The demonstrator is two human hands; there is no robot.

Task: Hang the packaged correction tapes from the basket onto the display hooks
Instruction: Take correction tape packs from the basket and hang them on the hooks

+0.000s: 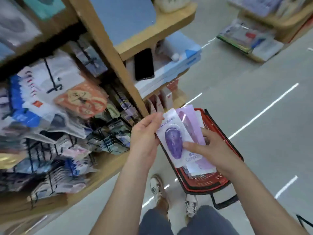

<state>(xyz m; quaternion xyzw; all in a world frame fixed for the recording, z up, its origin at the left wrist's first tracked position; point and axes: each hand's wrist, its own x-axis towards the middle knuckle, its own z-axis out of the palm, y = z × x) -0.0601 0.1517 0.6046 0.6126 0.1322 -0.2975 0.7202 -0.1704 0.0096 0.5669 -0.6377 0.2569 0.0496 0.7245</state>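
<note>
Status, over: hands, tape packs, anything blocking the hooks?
Left hand pinches front correction tape pack. Right hand holds fanned packs over red basket. Held packs not yet on display hooks; hooks crowded, blurred.

bare forearms (135, 192), blue jeans (206, 221) and pale lace-up sneakers (156, 185).
</note>
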